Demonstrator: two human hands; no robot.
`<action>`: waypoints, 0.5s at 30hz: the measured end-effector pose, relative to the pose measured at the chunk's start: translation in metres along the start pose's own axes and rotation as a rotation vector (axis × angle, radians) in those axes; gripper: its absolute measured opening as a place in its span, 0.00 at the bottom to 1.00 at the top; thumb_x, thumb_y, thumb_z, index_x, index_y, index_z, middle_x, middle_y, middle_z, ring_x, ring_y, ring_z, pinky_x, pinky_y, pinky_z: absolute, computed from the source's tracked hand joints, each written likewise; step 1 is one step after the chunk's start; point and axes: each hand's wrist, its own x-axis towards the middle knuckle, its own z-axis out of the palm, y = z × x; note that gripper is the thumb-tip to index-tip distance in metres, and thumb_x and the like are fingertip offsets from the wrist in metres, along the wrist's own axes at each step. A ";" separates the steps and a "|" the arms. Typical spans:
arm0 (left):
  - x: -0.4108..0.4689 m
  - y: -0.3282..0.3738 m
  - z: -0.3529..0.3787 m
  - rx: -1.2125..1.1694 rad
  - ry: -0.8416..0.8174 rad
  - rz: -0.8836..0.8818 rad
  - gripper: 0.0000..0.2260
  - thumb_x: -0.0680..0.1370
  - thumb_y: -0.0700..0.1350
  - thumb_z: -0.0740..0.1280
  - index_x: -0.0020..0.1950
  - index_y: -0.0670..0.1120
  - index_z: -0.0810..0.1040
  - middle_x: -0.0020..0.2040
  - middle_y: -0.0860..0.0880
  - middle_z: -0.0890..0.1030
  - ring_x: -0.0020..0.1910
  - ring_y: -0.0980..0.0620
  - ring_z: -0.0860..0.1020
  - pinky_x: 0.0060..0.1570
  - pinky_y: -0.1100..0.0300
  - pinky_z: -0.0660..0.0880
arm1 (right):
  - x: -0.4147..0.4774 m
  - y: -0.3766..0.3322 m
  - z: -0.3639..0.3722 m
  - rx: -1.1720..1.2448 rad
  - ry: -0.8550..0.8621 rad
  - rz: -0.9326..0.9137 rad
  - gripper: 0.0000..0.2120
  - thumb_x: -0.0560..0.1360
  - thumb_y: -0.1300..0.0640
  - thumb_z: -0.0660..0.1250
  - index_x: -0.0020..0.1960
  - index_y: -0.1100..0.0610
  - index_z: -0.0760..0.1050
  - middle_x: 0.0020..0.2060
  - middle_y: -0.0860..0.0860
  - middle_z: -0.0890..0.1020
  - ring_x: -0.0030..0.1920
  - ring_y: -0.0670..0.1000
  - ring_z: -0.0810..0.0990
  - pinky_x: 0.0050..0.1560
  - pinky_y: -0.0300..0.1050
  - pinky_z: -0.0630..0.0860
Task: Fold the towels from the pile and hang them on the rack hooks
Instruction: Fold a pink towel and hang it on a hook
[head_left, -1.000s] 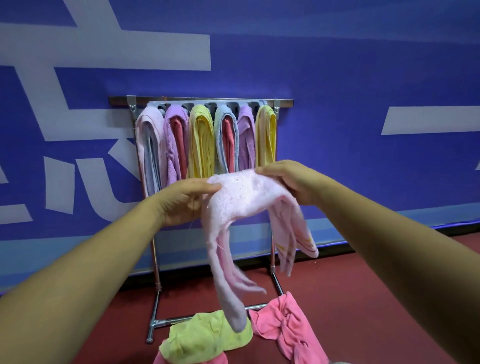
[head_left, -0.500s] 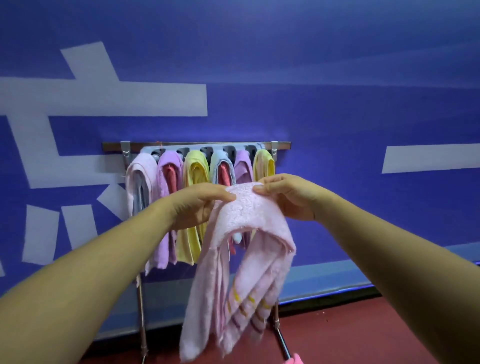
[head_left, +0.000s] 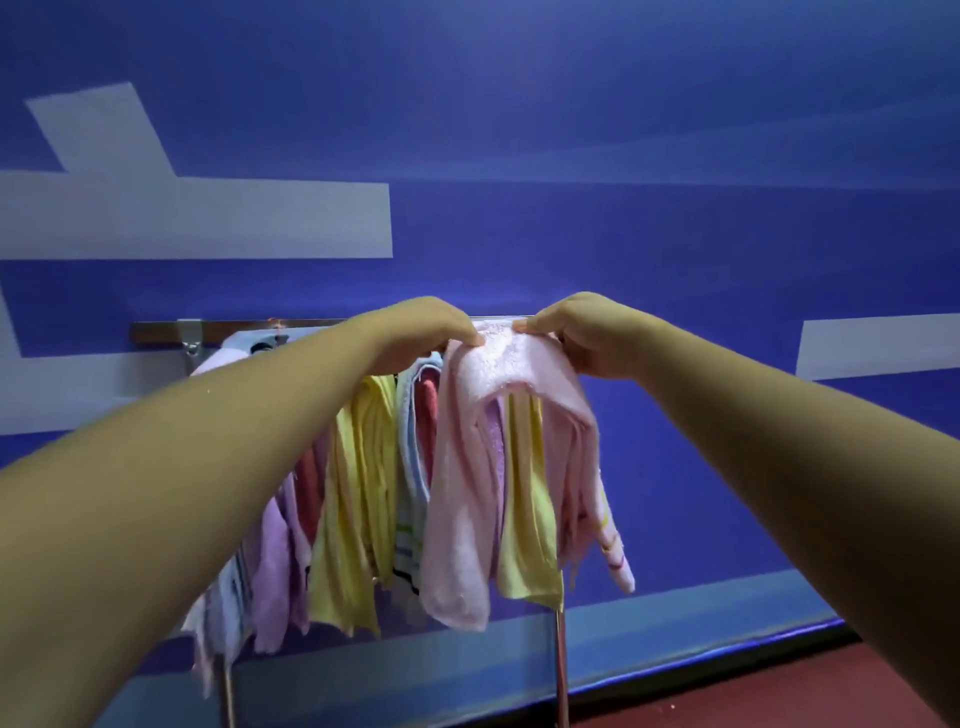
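Note:
A folded pale pink towel (head_left: 467, 467) hangs down from its fold, held up at the right end of the rack's top bar (head_left: 156, 331). My left hand (head_left: 415, 332) pinches the fold's left side and my right hand (head_left: 587, 338) pinches its right side. Behind it several folded towels hang from the rack: a yellow one (head_left: 358, 493), a blue one with a red inside (head_left: 415, 415), a lilac one (head_left: 272, 561), another yellow one (head_left: 524, 509). The hooks are hidden by my hands and the towels.
The rack stands on metal legs (head_left: 561, 670) against a blue wall with white markings (head_left: 208, 218). A strip of red floor (head_left: 779, 696) shows at the bottom right. The pile on the floor is out of view.
Both hands have lifted the pink towel up and forward to the rack's top bar. The view has tilted up, so the floor pile has dropped out of sight.

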 end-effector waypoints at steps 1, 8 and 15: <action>0.011 -0.002 -0.004 0.050 0.008 -0.003 0.07 0.76 0.42 0.70 0.39 0.41 0.77 0.35 0.49 0.70 0.37 0.51 0.66 0.36 0.59 0.62 | 0.012 0.003 -0.002 -0.006 0.022 0.002 0.16 0.74 0.59 0.75 0.56 0.68 0.79 0.40 0.56 0.84 0.36 0.53 0.84 0.37 0.46 0.79; 0.081 -0.027 -0.028 0.239 0.143 0.018 0.11 0.76 0.46 0.72 0.56 0.48 0.78 0.47 0.49 0.78 0.43 0.52 0.75 0.36 0.64 0.72 | 0.088 0.010 -0.002 -0.303 0.180 -0.135 0.13 0.71 0.54 0.79 0.47 0.61 0.81 0.39 0.54 0.83 0.38 0.51 0.80 0.40 0.44 0.81; 0.118 -0.077 -0.024 0.554 0.291 0.122 0.13 0.75 0.52 0.72 0.53 0.50 0.71 0.40 0.50 0.79 0.38 0.51 0.74 0.38 0.56 0.68 | 0.130 0.040 0.021 -0.766 0.380 -0.479 0.10 0.74 0.51 0.73 0.47 0.53 0.73 0.42 0.46 0.75 0.45 0.53 0.76 0.39 0.45 0.67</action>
